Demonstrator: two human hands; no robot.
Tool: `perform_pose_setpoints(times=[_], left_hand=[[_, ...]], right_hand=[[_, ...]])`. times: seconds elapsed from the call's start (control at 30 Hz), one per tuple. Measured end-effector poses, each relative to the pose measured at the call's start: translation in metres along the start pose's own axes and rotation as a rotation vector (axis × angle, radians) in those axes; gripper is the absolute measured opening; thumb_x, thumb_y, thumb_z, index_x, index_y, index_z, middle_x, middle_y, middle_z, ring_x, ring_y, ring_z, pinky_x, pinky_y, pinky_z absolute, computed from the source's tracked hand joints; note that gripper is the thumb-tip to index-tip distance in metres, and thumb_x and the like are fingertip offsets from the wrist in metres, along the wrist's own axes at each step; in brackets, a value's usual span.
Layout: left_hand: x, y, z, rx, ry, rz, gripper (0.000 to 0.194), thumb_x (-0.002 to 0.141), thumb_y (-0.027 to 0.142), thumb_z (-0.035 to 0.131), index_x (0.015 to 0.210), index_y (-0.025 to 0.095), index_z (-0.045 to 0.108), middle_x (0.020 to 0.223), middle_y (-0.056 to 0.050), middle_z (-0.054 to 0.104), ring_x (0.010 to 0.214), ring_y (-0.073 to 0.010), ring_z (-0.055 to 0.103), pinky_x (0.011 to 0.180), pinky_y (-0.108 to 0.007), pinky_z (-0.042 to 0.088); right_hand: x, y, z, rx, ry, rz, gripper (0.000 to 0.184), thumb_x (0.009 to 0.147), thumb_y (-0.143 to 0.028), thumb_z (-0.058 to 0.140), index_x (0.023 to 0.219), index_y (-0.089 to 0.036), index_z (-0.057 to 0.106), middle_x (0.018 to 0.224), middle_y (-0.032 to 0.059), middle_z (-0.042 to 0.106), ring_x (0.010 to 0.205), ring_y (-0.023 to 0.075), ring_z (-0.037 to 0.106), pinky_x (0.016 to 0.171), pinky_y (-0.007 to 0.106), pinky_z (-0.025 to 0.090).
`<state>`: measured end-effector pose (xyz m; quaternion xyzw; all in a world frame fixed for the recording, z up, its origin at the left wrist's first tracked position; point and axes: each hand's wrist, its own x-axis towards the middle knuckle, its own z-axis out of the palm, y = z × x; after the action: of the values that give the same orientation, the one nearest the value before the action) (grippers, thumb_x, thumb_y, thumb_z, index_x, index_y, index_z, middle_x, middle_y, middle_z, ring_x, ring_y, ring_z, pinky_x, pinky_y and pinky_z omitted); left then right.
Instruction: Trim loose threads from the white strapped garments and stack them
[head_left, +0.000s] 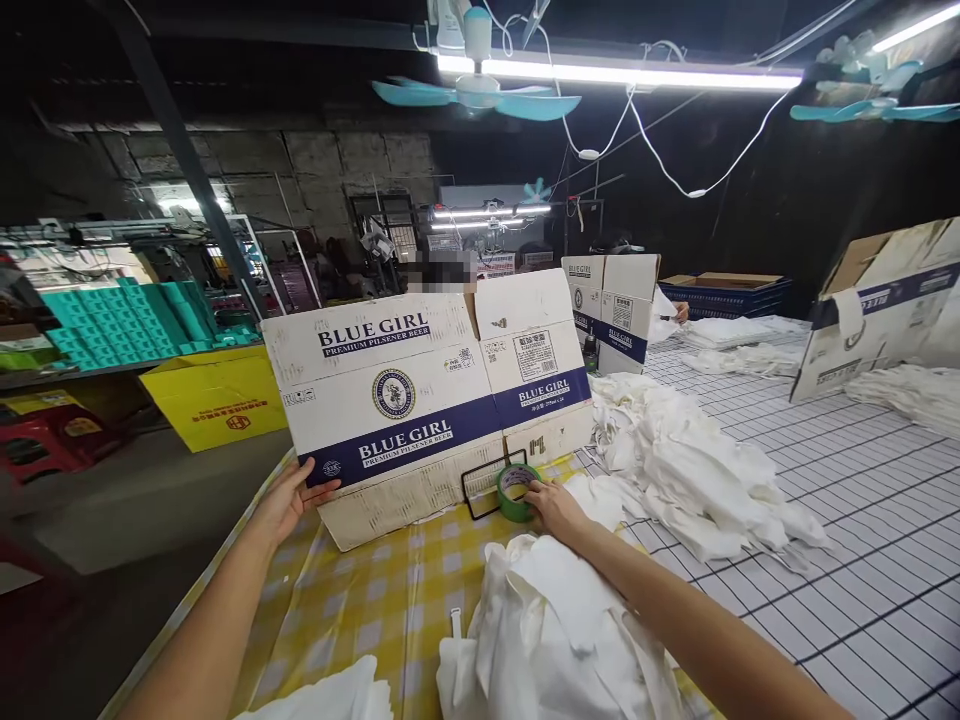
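A flattened white and blue beer carton (420,400) stands upright on the table, leaning slightly back. My left hand (289,500) grips its lower left edge, with the fingers laid on the printed front. My right hand (555,508) has its fingers on the right side of a roll of green tape (517,508), which stands against the foot of the carton. Behind the roll is a black wire frame (478,490). A heap of white fabric pieces (555,620) lies below my right forearm, and another white piece (330,695) is at the bottom edge.
The table has a yellow checked cloth (390,590) and a white gridded cover (862,500). More white fabric (682,470) is piled at right. Other carton panels (619,310) stand farther back, near a person's hand (681,312). A yellow box (232,400) and red stool (56,435) are left.
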<state>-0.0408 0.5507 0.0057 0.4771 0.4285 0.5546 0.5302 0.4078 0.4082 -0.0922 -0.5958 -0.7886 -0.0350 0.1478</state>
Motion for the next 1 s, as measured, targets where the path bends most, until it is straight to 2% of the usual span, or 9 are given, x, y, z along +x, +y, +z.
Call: perform_pose_setpoints(times=[0.23, 0.33, 0.47, 0.53, 0.63, 0.7, 0.87, 1.0], left_hand=[[0.002, -0.005, 0.006, 0.021, 0.005, 0.015, 0.035, 0.069, 0.020, 0.071, 0.096, 0.022, 0.049, 0.082, 0.000, 0.062, 0.069, -0.0224, 0.069, 0.057, -0.034, 0.059], [0.004, -0.006, 0.005, 0.076, 0.033, 0.057, 0.040, 0.065, 0.019, 0.073, 0.099, 0.024, 0.051, 0.077, 0.002, 0.060, 0.057, -0.0162, 0.066, 0.050, -0.028, 0.057], [0.011, -0.008, -0.002, 0.129, 0.052, 0.148, 0.048, 0.059, 0.017, 0.076, 0.101, 0.024, 0.052, 0.067, 0.006, 0.057, 0.039, -0.0064, 0.054, 0.039, -0.016, 0.050], [0.013, -0.008, -0.005, 0.151, 0.050, 0.161, 0.050, 0.059, 0.016, 0.076, 0.101, 0.024, 0.051, 0.064, 0.006, 0.057, 0.040, -0.0077, 0.056, 0.040, -0.016, 0.050], [0.013, -0.007, -0.004, 0.173, 0.032, 0.155, 0.050, 0.060, 0.015, 0.075, 0.101, 0.024, 0.047, 0.070, 0.003, 0.061, 0.059, -0.0168, 0.067, 0.052, -0.023, 0.056], [0.009, -0.005, -0.001, 0.166, 0.005, 0.150, 0.051, 0.061, 0.014, 0.074, 0.101, 0.025, 0.044, 0.074, 0.002, 0.062, 0.070, -0.0209, 0.069, 0.060, -0.027, 0.057], [0.000, 0.000, 0.004, 0.141, -0.028, 0.131, 0.051, 0.060, 0.015, 0.074, 0.101, 0.024, 0.045, 0.074, 0.001, 0.063, 0.073, -0.0221, 0.069, 0.064, -0.028, 0.057], [0.002, 0.005, 0.002, 0.152, 0.001, 0.147, 0.054, 0.056, 0.016, 0.076, 0.101, 0.024, 0.048, 0.070, 0.002, 0.063, 0.065, -0.0185, 0.068, 0.059, -0.025, 0.056]], right_hand=[[-0.004, 0.004, 0.001, -0.010, 0.030, 0.005, 0.019, 0.084, -0.015, 0.047, 0.088, -0.019, 0.065, 0.087, 0.0052, 0.060, 0.083, 0.0184, 0.054, 0.075, 0.031, 0.033], [-0.006, 0.004, 0.001, -0.027, 0.032, 0.011, 0.018, 0.084, -0.015, 0.048, 0.088, -0.019, 0.065, 0.088, 0.0059, 0.060, 0.084, 0.0191, 0.054, 0.074, 0.031, 0.033], [-0.006, 0.002, -0.001, -0.046, 0.031, 0.014, 0.015, 0.083, -0.017, 0.050, 0.086, -0.019, 0.065, 0.088, 0.0068, 0.061, 0.084, 0.0199, 0.053, 0.075, 0.032, 0.032], [-0.006, 0.002, -0.002, -0.051, 0.031, 0.019, 0.016, 0.083, -0.017, 0.050, 0.086, -0.019, 0.066, 0.088, 0.0071, 0.061, 0.085, 0.0201, 0.053, 0.076, 0.032, 0.031], [-0.005, 0.002, -0.004, -0.050, 0.035, 0.034, 0.017, 0.084, -0.018, 0.049, 0.084, -0.019, 0.066, 0.086, 0.0080, 0.062, 0.088, 0.0208, 0.052, 0.077, 0.033, 0.029], [-0.005, 0.001, -0.005, -0.045, 0.039, 0.044, 0.016, 0.084, -0.019, 0.049, 0.083, -0.019, 0.066, 0.086, 0.0086, 0.062, 0.089, 0.0214, 0.052, 0.077, 0.033, 0.028], [-0.006, -0.003, -0.008, -0.036, 0.056, 0.063, 0.013, 0.083, -0.020, 0.052, 0.083, -0.019, 0.065, 0.088, 0.0085, 0.061, 0.088, 0.0217, 0.052, 0.076, 0.034, 0.029], [-0.009, -0.001, -0.018, -0.036, 0.122, 0.083, 0.020, 0.084, -0.026, 0.052, 0.101, -0.023, 0.061, 0.098, 0.0072, 0.059, 0.092, 0.0223, 0.050, 0.079, 0.034, 0.031]])
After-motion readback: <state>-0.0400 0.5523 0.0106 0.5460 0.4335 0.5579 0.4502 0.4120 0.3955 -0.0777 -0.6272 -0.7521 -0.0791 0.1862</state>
